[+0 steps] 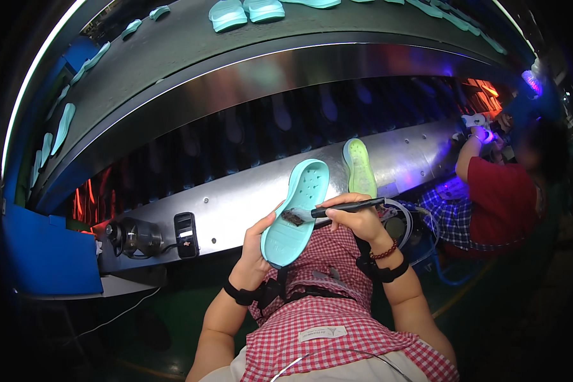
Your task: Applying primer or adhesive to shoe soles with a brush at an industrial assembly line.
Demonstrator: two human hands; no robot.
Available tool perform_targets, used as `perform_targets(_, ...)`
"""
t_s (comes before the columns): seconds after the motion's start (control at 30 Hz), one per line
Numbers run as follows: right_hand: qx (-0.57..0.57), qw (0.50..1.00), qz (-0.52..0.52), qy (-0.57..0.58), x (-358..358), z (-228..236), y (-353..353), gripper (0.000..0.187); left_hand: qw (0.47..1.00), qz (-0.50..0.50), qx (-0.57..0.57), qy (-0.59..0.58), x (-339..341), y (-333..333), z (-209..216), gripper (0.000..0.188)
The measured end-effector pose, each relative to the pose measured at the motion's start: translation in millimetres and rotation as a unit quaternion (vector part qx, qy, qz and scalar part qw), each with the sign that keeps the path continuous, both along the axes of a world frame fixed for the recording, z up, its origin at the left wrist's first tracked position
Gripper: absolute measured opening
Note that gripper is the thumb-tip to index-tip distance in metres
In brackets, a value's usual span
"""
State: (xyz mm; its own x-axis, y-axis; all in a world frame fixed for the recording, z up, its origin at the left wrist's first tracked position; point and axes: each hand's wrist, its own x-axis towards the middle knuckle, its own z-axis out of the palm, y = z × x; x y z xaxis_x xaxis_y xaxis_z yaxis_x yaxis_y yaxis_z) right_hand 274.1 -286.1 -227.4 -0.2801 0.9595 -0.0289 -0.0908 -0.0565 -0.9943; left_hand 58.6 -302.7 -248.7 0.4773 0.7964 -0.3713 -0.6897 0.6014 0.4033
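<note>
- The left grip is closed on the left edge of a turquoise shoe sole, near its heel end; the fingers beneath are mostly hidden.
- The sole is held up in front of the checked apron, tilted, its hollow side facing the wearer and its holed toe end pointing away.
- The right grip is closed around a black-handled brush, pinched near the bristle end; the dark bristles touch the middle of the sole's inner face.
- A yellow-green shoe sole lies on the metal worktop, just beyond the right grip.
- A black oblong device lies further left on the worktop, beside a metal cylinder.
- Above, a dark conveyor belt carries more turquoise pieces.
- At the right, a person in a red top handles something pale under purple light.
</note>
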Motion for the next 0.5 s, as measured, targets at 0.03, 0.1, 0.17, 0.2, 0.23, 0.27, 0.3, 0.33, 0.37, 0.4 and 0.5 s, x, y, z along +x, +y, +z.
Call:
perform_targets(0.03, 0.002, 1.0, 0.001, 0.002, -1.9, 0.2, -1.1, 0.017, 1.0, 0.001, 0.002, 0.002, -0.3, -1.0, 1.2, 0.056)
perform_targets(0.1, -0.009, 1.0, -0.016, 0.016, -3.3, -2.3, -1.3, 0.018, 1.0, 0.018, 0.009, -0.025, 0.2, 0.8, -2.7, 0.055)
perform_targets(0.17, -0.011, 0.999, -0.045, 0.007, -6.2, -1.2, 0.5, 0.018, 0.999, 0.025, 0.0, -0.025, -0.5, 1.4, -7.7, 0.054)
perform_targets(0.2, -0.012, 0.997, -0.072, -0.002, -6.9, -0.4, 2.3, 0.018, 0.999, 0.035, -0.007, -0.025, -0.3, 1.0, -9.8, 0.054)
perform_targets(0.23, 0.005, 0.995, -0.096, -0.014, -6.1, 0.9, 7.6, 0.018, 0.999, 0.031, -0.007, -0.025, 0.6, 0.8, -10.5, 0.054)
perform_targets(0.27, 0.002, 0.993, -0.113, -0.032, -5.6, -1.2, 9.4, 0.018, 0.999, 0.038, -0.019, -0.024, 2.1, -1.7, -12.2, 0.052)
perform_targets(0.3, 0.0, 0.99, -0.13, -0.049, -6.4, -4.8, 11.0, 0.018, 0.998, 0.044, -0.03, -0.022, 3.2, -3.4, -13.4, 0.051)
perform_targets(0.33, 0.001, 0.99, -0.132, -0.05, -11.3, -9.8, 11.9, 0.018, 0.998, 0.041, -0.03, -0.023, 4.3, -4.2, -15.2, 0.051)
perform_targets(0.37, 0.06, 0.98, -0.173, -0.082, -20.1, -17.6, 12.2, 0.018, 0.998, 0.053, -0.03, -0.013, 4.8, -5.9, -18.1, 0.05)
perform_targets(0.4, 0.122, 0.963, -0.213, -0.113, -25.2, -26.0, 14.6, 0.018, 0.998, 0.064, -0.028, -0.004, 7.4, -4.4, -19.5, 0.049)
perform_targets(0.5, 0.274, 0.929, -0.161, -0.189, -45.7, -35.6, -2.6, 0.019, 0.992, 0.119, -0.05, 0.01, 6.7, -3.6, -18.1, 0.046)
